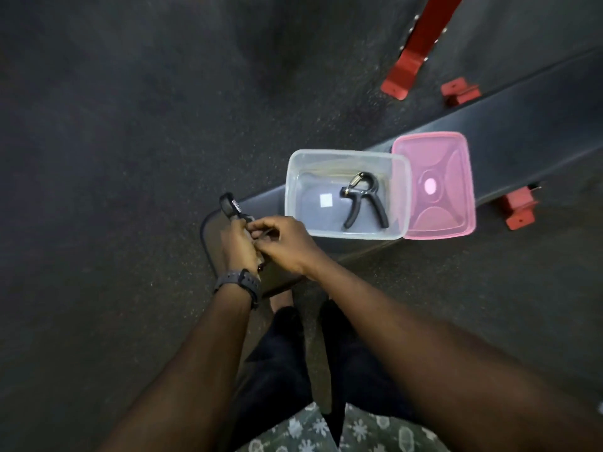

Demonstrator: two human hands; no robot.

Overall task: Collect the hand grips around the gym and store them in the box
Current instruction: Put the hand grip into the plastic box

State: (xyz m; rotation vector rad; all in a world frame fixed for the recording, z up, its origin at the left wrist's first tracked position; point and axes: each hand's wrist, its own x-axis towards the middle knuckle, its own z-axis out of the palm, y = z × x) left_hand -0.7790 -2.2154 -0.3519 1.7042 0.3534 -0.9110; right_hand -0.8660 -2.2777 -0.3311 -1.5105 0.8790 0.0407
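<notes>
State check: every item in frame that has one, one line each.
Box: open, on the bench, one grip inside.
Pink lid: off, lying beside the box.
Grip in box: lying flat, untouched.
Second grip: held outside the box.
Left hand: closed on second grip.
Right hand: fingers on second grip.

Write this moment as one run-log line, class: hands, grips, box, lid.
left hand: holds grip | right hand: also on it | box: open, one grip inside | pink lid: beside box, off

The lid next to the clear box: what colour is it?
Translucent pink lid, clearest in the head view.
</notes>
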